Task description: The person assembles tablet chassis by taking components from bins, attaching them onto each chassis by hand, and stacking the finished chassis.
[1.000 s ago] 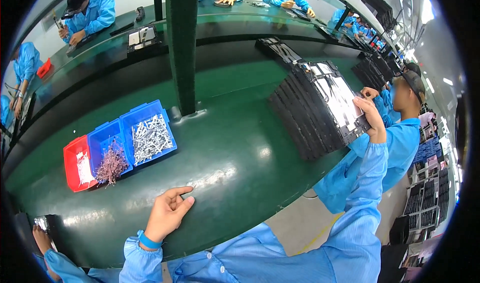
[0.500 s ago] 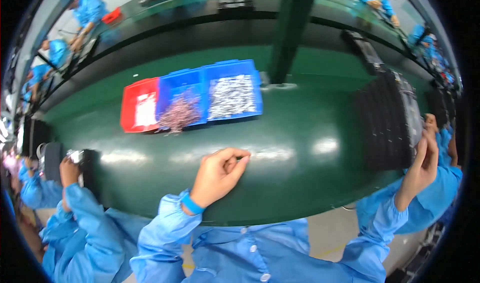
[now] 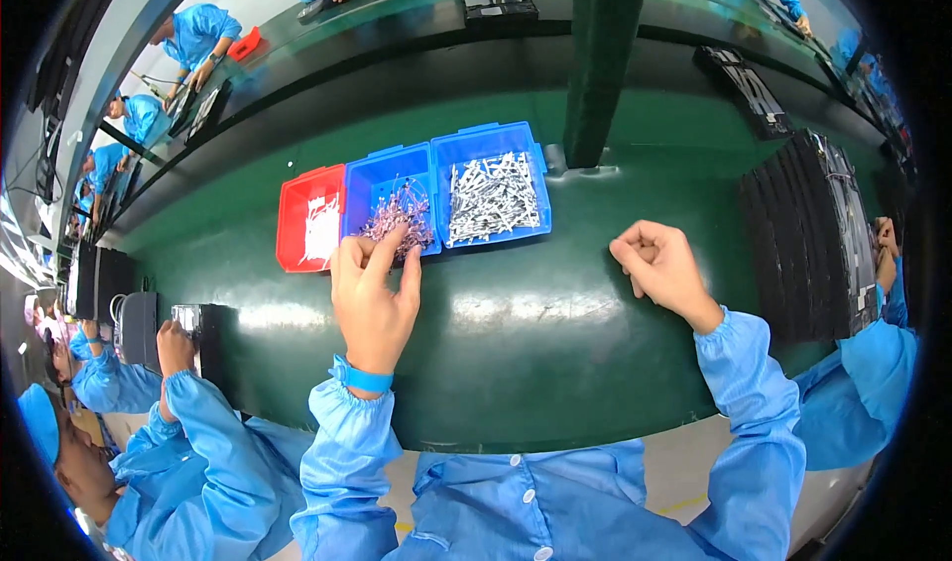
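Note:
My left hand (image 3: pixel 375 293), with a blue band at its wrist, reaches to the front of the middle blue bin (image 3: pixel 365 174). Its fingers are apart, the tips at a heap of small pinkish wire-like pieces (image 3: pixel 402 209). To the right, over the green table, my right hand (image 3: pixel 666 269) is closed with curled fingers; whatever it may hold is hidden. Joined to the middle bin are a red bin (image 3: pixel 295 219) with white slim pieces (image 3: pixel 320 229) and another blue bin (image 3: pixel 476 145) full of silvery-white small parts (image 3: pixel 493 196).
A tall stack of black flat units (image 3: pixel 798 234) stands at the right. A green post (image 3: pixel 600 75) rises behind the bins. Another black unit (image 3: pixel 744 90) lies at the far right. Co-workers in blue sit on both sides, one with a hand (image 3: pixel 176 346) at a dark device on the left.
My left hand has gone from the table's middle up to the middle bin, its fingers now apart. My right hand has left the stack at the right and come over the table, closed.

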A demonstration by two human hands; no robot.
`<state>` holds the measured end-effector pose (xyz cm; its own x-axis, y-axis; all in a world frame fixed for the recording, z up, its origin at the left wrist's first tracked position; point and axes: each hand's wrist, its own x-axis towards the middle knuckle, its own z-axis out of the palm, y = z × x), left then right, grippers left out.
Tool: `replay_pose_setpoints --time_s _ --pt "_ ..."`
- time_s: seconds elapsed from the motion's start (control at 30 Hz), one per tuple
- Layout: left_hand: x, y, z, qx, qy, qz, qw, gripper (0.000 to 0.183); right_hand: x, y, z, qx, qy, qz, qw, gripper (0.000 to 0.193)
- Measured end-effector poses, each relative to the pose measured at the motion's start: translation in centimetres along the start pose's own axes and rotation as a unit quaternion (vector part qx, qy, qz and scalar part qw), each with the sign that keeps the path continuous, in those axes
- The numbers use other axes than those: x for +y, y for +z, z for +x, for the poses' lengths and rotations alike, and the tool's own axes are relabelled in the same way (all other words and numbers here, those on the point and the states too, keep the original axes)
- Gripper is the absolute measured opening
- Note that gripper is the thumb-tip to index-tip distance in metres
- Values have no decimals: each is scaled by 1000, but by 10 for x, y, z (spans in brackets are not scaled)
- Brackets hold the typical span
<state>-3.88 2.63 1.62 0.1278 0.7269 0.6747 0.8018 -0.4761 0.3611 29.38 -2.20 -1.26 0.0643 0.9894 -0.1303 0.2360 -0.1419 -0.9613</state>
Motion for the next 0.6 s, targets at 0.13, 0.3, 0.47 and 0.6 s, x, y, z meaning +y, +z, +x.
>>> replay_pose_setpoints --time_s 0.13,0.3,0.47,0.6 --pt "2 2 8 -39 20 58 997 16 0 2 5 14 -9 35 999 17" --pt "-9 4 9 -39 -19 30 999 12 5 0 5 3 -30 63 998 17" --pt "-1 2 11 -76 11 46 996 13 10 -2 5 5 -34 54 998 17" --pt "-4 6 10 -86 11 51 995 14 9 -1 3 9 -42 50 998 17"
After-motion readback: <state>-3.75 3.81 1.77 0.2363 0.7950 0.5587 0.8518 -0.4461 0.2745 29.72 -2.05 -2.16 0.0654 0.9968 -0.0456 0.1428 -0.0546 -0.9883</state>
